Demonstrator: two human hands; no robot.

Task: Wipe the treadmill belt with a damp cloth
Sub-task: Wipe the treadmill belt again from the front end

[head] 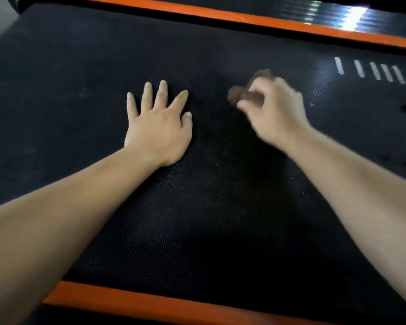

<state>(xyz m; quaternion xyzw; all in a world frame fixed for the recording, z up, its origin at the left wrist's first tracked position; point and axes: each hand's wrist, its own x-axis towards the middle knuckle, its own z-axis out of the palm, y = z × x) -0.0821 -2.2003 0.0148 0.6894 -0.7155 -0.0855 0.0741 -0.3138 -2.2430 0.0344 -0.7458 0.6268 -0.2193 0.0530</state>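
The black textured treadmill belt (56, 73) fills the view, edged by an orange side strip (150, 301) near the person and another orange strip (244, 18) far across, with white dashes (375, 71) printed at the right. The left hand (158, 127) rests flat on the belt, fingers spread. Just beside it, the blurred right hand (275, 111) curls its fingers round a bunched brown cloth (244, 96) at mid-belt.

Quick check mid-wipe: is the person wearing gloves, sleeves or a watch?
None shows. The left hand and right hand are ungloved, and both forearms are bare to the frame edge: no sleeve, watch or wristband. No ring on the left hand; the right hand is too blurred to tell.
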